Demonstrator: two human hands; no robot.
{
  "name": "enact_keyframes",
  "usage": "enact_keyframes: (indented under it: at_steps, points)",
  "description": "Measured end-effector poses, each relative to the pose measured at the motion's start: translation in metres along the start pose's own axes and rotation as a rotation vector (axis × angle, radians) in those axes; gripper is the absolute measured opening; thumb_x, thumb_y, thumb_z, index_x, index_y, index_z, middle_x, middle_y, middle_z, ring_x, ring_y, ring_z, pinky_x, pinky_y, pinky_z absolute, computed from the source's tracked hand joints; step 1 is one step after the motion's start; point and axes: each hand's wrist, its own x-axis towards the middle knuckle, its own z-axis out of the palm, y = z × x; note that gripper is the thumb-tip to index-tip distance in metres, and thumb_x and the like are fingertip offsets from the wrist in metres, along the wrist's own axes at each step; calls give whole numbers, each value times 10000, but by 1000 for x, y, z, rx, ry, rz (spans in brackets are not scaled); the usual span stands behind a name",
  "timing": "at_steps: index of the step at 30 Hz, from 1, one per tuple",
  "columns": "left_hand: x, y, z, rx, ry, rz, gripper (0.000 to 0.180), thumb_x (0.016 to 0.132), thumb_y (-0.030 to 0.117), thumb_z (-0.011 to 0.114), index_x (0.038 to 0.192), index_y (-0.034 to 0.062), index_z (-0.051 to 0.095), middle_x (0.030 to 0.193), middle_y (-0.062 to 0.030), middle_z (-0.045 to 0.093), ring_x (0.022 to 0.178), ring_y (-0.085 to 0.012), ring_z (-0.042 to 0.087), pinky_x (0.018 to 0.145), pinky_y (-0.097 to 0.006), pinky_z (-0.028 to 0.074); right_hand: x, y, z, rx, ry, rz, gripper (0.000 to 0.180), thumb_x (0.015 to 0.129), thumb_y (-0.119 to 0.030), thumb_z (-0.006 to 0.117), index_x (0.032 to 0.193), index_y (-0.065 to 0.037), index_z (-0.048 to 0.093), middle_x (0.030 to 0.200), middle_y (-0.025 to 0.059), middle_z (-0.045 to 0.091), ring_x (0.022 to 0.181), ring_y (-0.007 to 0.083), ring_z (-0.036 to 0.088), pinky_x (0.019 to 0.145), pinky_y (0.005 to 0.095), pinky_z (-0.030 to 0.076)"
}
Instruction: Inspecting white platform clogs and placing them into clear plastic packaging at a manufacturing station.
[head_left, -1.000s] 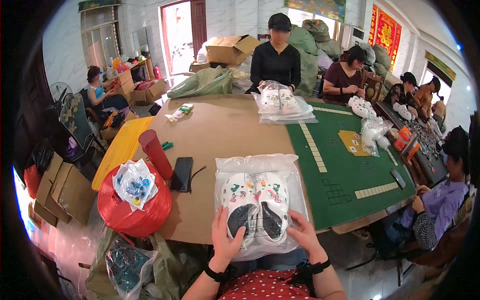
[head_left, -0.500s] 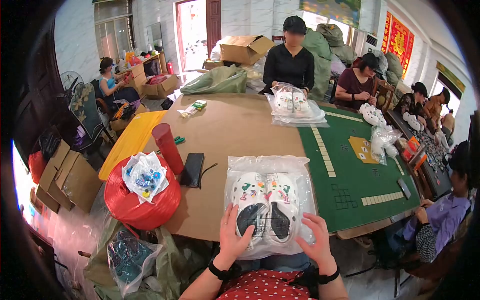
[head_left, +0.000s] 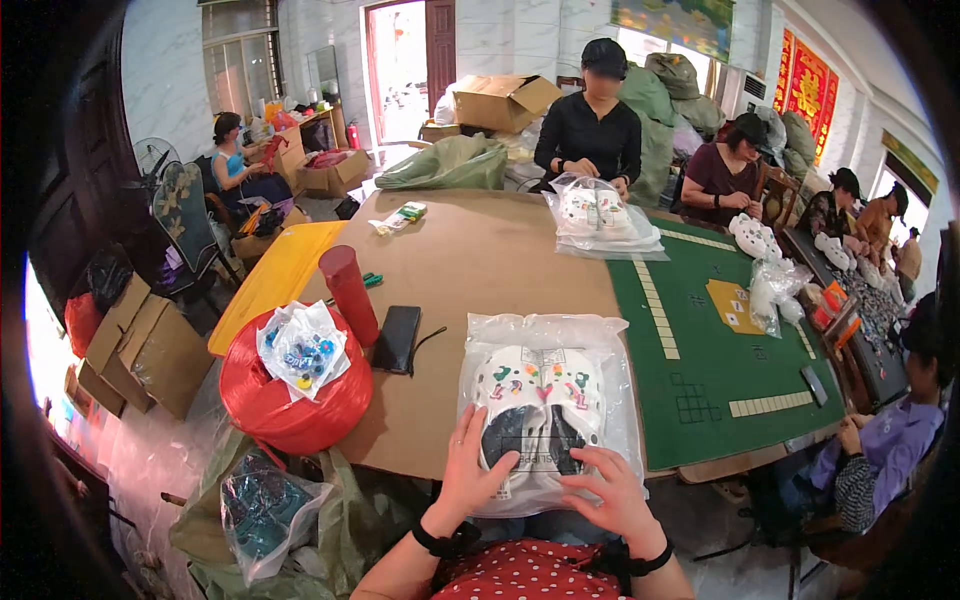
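Observation:
A pair of white clogs (head_left: pixel 532 392) with colourful charms and dark insoles lies inside a clear plastic bag (head_left: pixel 625 350) at the table's near edge. My left hand (head_left: pixel 472 474) rests on the bag's near left part, fingers extended and thumb spread over the plastic. Across from it, my right hand (head_left: pixel 612 496) lies on the near right part, fingers apart and slightly bent toward the clogs. Neither hand grips anything that I can see. Both wrists wear dark bands.
Left of the bag are a black phone-like case (head_left: pixel 397 338), a red cylinder (head_left: pixel 347 290), green-handled scissors (head_left: pixel 370 280) and a red twine roll (head_left: pixel 295 420) carrying a bag of charms (head_left: pixel 302 345). Across the table (head_left: pixel 480 260), a person handles another bagged pair of clogs (head_left: pixel 603 215). Co-workers sit at right.
My right hand has moved left and inward over the bag, its fingers now nearer the clogs. My left hand stays on the left side. The view has shifted slightly.

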Motion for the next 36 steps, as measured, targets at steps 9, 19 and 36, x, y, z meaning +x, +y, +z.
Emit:
enact_keyframes:
  at_steps: [9,19,36]
  points:
    - [133,-12,-91,-220,548,-123,1094,785,267,846,1559,-88,160,1601,-322,226,1459,-400,324,1198,-450,288,-5,3,0,-5,49,33,377,754,-188,835,1110,-168,711,1356,87,591,1281,358,525,1052,466,445]
    - [225,-79,-113,212,781,-413,1246,692,331,906,1523,-155,114,1549,-377,270,1458,-488,274,1241,-459,205,-14,5,7,-5,69,31,386,752,-178,830,1117,-162,706,1372,96,583,1294,360,521,1066,474,431]
    - [251,-136,-108,268,1000,0,792,696,105,873,1366,-45,480,1279,-249,576,1221,-427,535,1042,-480,426,-11,5,13,27,76,28,393,796,-182,801,1172,-167,686,1416,86,558,1342,344,484,1067,459,411]
